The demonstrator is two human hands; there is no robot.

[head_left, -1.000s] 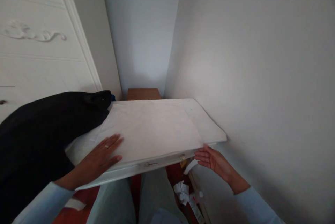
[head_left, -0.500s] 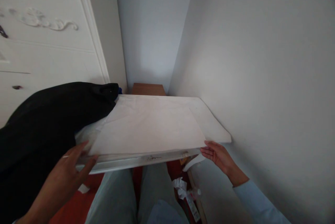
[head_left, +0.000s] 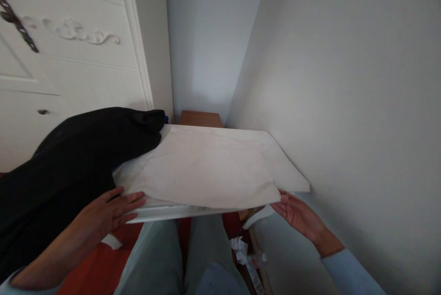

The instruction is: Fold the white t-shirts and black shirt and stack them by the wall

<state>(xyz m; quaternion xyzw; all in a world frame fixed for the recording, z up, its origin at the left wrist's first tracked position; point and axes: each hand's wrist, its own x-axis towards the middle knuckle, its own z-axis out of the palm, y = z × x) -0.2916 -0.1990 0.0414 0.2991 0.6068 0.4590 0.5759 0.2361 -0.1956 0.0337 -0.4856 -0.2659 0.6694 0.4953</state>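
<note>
A large sheet of white paper (head_left: 206, 171) lies on a white desk top (head_left: 289, 173), its near edge hanging slightly over the front. My left hand (head_left: 106, 210) rests at the sheet's near left corner with fingers stretched out and apart. My right hand (head_left: 296, 214) is palm up under the sheet's near right corner, fingers extended and touching the paper's edge. A black garment (head_left: 69, 157) lies heaped on the desk's left part, covering the paper's far left corner.
A white carved cabinet door (head_left: 69, 56) stands at the left, a plain wall close on the right. A brown wooden piece (head_left: 200, 119) sits behind the desk. Crumpled paper scraps (head_left: 244, 251) lie on the red floor by my legs.
The sheet has slid toward me and now overhangs the desk's front edge. My left hand came off the top of the paper to its near left corner; my right hand followed the right corner.
</note>
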